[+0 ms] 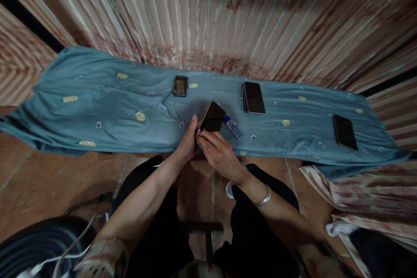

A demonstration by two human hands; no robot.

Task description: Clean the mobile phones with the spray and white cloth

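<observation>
My left hand (190,140) grips a dark smartphone (214,116) by its left side, thumb up along the edge. The phone is tilted above the front of the cloth-covered table. My right hand (219,150) is closed in a pinch against the phone's lower end. What its fingertips hold, if anything, is hidden. Just right of the phone, a small clear bottle (235,129) with a blue cap lies on its side on the cloth.
Dark phones (254,97) lie stacked at the back right of the blue patterned cloth (107,108). Another dark phone (344,132) lies farther right. A small blurred square item (180,86) sits at the back. A pleated curtain (208,17) hangs behind the table.
</observation>
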